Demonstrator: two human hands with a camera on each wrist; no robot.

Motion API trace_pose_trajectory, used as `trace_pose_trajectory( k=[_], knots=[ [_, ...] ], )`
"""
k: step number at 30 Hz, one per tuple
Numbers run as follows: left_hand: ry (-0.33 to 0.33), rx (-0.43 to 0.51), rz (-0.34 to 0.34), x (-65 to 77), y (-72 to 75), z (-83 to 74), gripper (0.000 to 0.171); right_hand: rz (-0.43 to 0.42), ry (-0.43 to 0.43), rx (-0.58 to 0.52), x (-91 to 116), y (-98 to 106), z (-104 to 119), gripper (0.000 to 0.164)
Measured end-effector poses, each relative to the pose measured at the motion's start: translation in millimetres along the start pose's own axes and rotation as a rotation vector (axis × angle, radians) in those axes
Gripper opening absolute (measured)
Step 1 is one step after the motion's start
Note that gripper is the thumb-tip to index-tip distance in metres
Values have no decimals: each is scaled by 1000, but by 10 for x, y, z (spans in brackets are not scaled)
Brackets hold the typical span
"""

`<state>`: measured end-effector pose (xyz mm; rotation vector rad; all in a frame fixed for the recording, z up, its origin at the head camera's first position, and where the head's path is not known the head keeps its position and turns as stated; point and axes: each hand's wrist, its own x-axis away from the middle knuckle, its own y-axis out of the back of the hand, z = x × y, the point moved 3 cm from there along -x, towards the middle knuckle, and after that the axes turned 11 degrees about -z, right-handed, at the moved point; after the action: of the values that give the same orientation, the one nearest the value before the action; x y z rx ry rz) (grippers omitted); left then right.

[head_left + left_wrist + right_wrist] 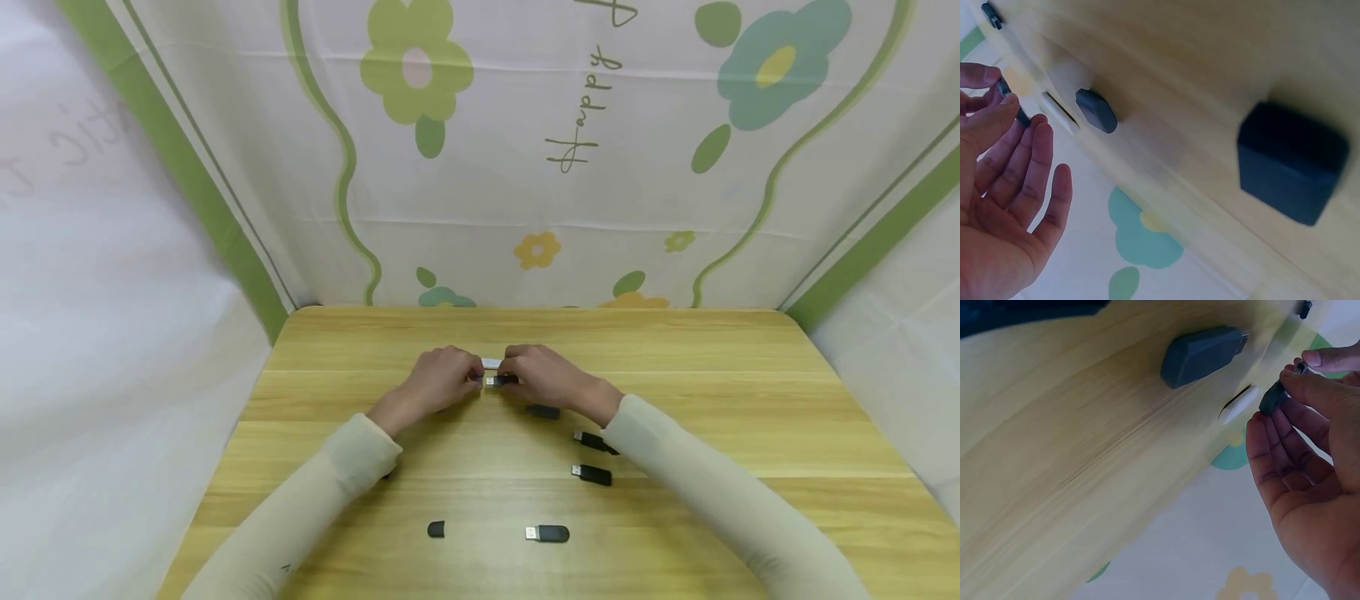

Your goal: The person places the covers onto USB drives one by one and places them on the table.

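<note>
Both hands meet near the far side of the table. My right hand (546,375) pinches a black USB flash drive (510,380), its metal plug pointing left. In the right wrist view the drive's dark body (1271,399) shows between thumb and fingers. Close by on the left, my left hand (444,377) pinches a small dark piece that looks like a drive cap (1024,117), mostly covered by its fingers. The plug and the left fingertips are a small gap apart in the head view. Just beyond them lies a flat white piece (491,363).
On the right lie several uncapped black flash drives, among them a near one (553,533), one above it (596,475) and one partly under the right sleeve (592,442). A black cap (436,529) lies near left. Printed cloth (480,183) hangs behind the wooden table (675,350).
</note>
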<state>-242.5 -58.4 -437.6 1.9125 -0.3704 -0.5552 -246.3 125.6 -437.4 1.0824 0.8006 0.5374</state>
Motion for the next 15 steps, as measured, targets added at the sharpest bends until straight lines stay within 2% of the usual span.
trace_pose_trajectory(
  k=[15],
  knots=[
    [-19,2,-27,0,-50,-9,8,-4,5,-2,-31,-35,24,10]
  ],
)
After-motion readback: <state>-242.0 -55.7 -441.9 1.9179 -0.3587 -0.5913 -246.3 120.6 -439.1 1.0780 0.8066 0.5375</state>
